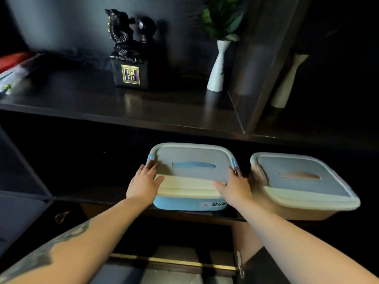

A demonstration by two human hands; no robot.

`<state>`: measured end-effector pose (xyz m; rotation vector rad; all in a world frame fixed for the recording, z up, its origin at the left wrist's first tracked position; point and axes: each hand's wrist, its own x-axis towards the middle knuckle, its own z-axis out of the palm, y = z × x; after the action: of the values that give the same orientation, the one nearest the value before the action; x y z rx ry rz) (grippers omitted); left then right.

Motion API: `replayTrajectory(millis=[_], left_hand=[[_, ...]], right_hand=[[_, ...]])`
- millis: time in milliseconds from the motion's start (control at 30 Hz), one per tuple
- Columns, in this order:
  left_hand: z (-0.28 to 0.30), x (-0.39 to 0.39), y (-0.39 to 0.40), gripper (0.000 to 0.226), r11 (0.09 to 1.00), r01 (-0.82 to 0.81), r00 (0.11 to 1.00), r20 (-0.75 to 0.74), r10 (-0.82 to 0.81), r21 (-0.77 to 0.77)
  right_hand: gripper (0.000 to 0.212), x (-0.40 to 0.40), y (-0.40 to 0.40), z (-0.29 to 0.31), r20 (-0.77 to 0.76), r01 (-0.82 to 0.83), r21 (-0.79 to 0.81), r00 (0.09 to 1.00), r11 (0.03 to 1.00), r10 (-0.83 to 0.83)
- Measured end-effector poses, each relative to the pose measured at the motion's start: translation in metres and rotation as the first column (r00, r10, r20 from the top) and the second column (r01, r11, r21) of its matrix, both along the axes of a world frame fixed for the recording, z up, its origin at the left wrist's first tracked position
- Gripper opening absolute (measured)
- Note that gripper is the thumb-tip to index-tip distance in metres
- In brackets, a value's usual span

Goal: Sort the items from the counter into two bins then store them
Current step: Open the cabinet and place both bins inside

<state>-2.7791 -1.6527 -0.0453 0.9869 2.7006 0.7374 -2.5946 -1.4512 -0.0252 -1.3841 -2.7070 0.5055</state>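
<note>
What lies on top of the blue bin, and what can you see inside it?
A pale lid with a blue handle covers the blue bin. The left hand and right hand rest on its front corners. The lid hides the contents, so nothing inside can be seen.

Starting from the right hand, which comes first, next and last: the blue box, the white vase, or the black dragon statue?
From the right hand:
1. Blue plastic lidded box, right under it on the lower shelf.
2. White ceramic vase, upper shelf, right.
3. Black dragon statue, upper shelf, farther left.

Blue bin (178,202) with grey lid (192,158), beige bin (307,212), white vase (217,66), black dragon figurine (127,48)
</note>
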Motion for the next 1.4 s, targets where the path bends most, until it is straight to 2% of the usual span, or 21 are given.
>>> replayTrajectory(millis=[100,167,233,300,400,600,867,1133,1233,1300,1400], left_hand=[[-0.004,-0.009,0.000,0.061,0.993,-0.086,0.986,0.149,0.073,0.085],[-0.001,-0.015,0.005,0.061,0.977,-0.154,0.954,0.280,0.109,0.145],[0.000,-0.016,0.012,0.060,0.958,-0.232,0.929,0.331,0.168,0.166],[-0.001,-0.014,0.018,0.059,0.930,-0.307,0.905,0.364,0.220,0.203],[-0.007,-0.007,0.020,0.054,0.864,-0.413,0.862,0.430,0.269,0.289],[-0.015,0.010,-0.028,0.048,0.772,-0.491,0.819,0.515,0.252,0.403],[-0.034,0.035,-0.184,0.044,0.527,-0.658,0.738,0.598,0.312,0.537],[-0.048,0.036,-0.305,0.044,0.403,-0.756,0.648,0.676,0.349,0.516],[-0.074,0.052,-0.330,0.047,0.321,-0.816,0.569,0.764,0.303,0.481],[-0.093,0.059,-0.334,0.048,0.319,-0.838,0.535,0.781,0.321,0.442],[-0.129,0.056,-0.323,0.048,0.389,-0.844,0.510,0.777,0.368,0.370]], right_hand=[[0.092,-0.018,0.028,-0.011,0.014,0.079,-0.144,0.997,0.986,-0.078],[0.092,-0.027,0.042,-0.017,-0.064,0.154,-0.257,0.982,0.954,-0.176],[0.092,-0.031,0.052,-0.024,-0.158,0.194,-0.311,0.955,0.931,-0.252],[0.091,-0.030,0.053,-0.028,-0.250,0.211,-0.323,0.921,0.923,-0.298],[0.089,-0.022,0.041,-0.028,-0.308,0.246,-0.292,0.891,0.924,-0.335],[0.081,0.001,-0.021,-0.019,-0.527,0.231,-0.318,0.763,0.920,-0.374],[0.085,-0.007,-0.161,-0.025,-0.576,0.080,-0.351,0.767,0.933,-0.282],[0.075,-0.033,-0.262,-0.040,-0.563,-0.010,-0.417,0.788,0.909,-0.249],[0.072,-0.029,-0.280,-0.066,-0.516,0.000,-0.431,0.820,0.902,-0.247],[0.071,-0.025,-0.285,-0.089,-0.464,0.031,-0.476,0.840,0.879,-0.281],[0.069,-0.027,-0.277,-0.129,-0.387,0.087,-0.533,0.859,0.841,-0.334]])
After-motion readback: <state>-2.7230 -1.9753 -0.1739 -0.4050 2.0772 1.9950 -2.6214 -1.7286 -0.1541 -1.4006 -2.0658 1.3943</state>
